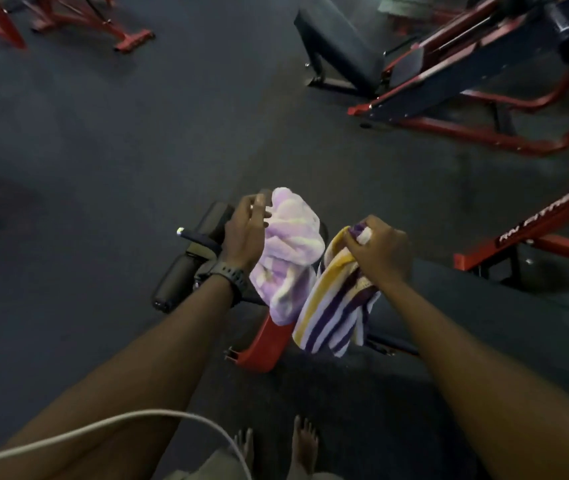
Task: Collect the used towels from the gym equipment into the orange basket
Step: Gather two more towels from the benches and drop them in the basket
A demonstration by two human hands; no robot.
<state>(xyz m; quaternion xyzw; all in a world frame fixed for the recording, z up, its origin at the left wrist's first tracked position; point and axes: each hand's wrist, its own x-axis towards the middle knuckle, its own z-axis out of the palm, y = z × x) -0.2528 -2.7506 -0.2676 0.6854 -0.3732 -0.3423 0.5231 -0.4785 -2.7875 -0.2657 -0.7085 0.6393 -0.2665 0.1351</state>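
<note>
The left hand pinches a lilac towel by its top, fingers loosely curled. The right hand grips a striped towel (purple, yellow, white). Both hang above the floor, over a red frame.

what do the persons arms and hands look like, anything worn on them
Both forearms are bare, with no sleeves in view. The left hand has a chunky dark digital-style wristwatch strapped round its wrist. The right hand and its wrist wear nothing: no watch, band or glove. No rings show on the fingers of either hand. A pale cable curves across in front of the left forearm.
</note>
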